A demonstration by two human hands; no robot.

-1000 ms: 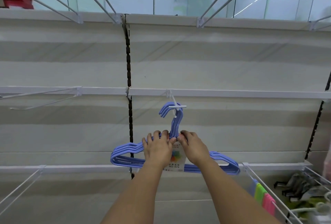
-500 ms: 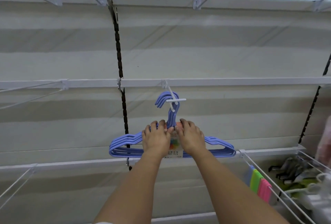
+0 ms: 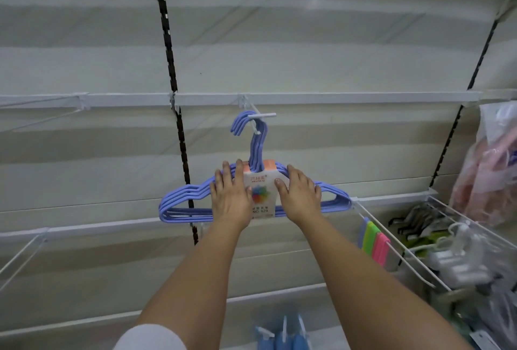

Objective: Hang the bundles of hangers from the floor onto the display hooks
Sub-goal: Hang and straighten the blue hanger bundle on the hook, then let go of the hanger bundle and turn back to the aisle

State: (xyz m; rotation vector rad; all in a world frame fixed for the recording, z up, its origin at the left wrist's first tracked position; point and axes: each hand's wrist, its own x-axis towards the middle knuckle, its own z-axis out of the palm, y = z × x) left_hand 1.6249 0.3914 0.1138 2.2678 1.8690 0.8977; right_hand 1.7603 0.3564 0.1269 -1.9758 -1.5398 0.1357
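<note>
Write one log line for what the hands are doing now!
blue hanger bundle: on display hook | left hand: resting on bundle | right hand: resting on bundle

The hangers (image 3: 184, 201) look like smooth blue plastic with a soft sheen. Across their middle sits a glossy printed paper label (image 3: 259, 190). Above them, the hook (image 3: 258, 119) is white-coated metal wire, matt. Behind the hangers, the wall panel (image 3: 335, 56) looks matt and faintly textured, beige.

The blue hanger bundle (image 3: 253, 198) hangs on the white display hook (image 3: 258, 119). Your left hand (image 3: 230, 196) and right hand (image 3: 299, 196) rest flat on it, beside the paper label (image 3: 261, 193).
</note>
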